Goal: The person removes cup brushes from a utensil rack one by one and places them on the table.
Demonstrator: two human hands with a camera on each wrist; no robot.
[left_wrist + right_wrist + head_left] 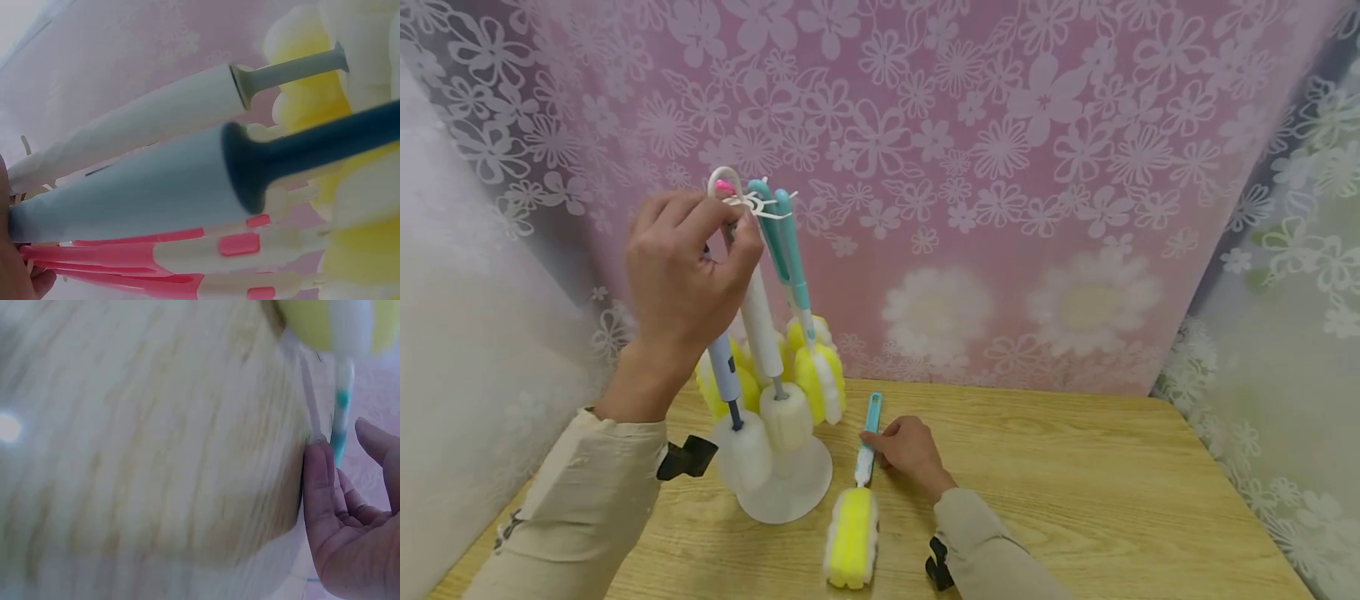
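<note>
Turquoise-handled sponge brush [853,537]: on the tabletop [1075,492], right of the brush stand [786,504], yellow-and-white head toward the near edge, handle end toward the rear edge. My right hand [912,450] is at its handle. The head view shows a fingertip on it; the right wrist view shows my thumb standing off, so I cannot tell whether the pinch is closed.

My left hand [688,250] pinches the stand's top at the white hooks [756,203], above the lavender-handled brush [722,367] and beside the white-handled brush [762,333].

Technique notes (judgement): thumb and finger should bear on opposite sides of the handle before any load. The soft head likely drags or swings, so a hold near the handle's middle suits. The loaded stand looks top-heavy; my left hand should steady it lightly, without sideways pull, and leave neighbouring handles undisturbed.
</note>
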